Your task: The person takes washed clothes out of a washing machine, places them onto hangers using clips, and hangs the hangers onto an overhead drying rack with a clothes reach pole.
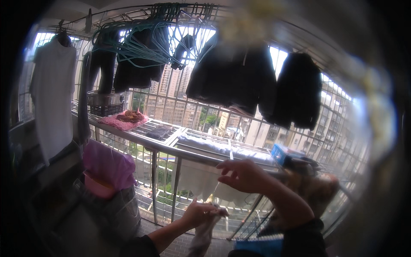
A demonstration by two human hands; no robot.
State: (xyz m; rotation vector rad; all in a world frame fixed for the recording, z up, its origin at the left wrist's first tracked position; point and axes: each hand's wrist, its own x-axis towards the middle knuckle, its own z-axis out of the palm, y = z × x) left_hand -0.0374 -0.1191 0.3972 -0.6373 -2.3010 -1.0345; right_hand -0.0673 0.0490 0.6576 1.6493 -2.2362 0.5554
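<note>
My left hand (199,213) grips a pale piece of cloth (202,236), which hangs below the fingers; it may be a sock, but blur hides its shape. Above it and to the right is my right hand (245,178), its fingers bent and thumb and forefinger pinched together. From that pinch a thin pale strand (215,188) runs down to the left hand; I cannot tell what it is. Both hands are in front of the balcony's metal railing (196,156). Behind them, a white cloth (192,180) hangs beyond the railing bars.
Overhead, green hangers (144,41) and dark garments (231,77) hang from a rail. A white garment (54,96) hangs at left. Outside the railing, a rack holds a pink mat (123,120) and black basket (106,107). A pink basin (98,186) sits low left; a blue box (282,154) at right.
</note>
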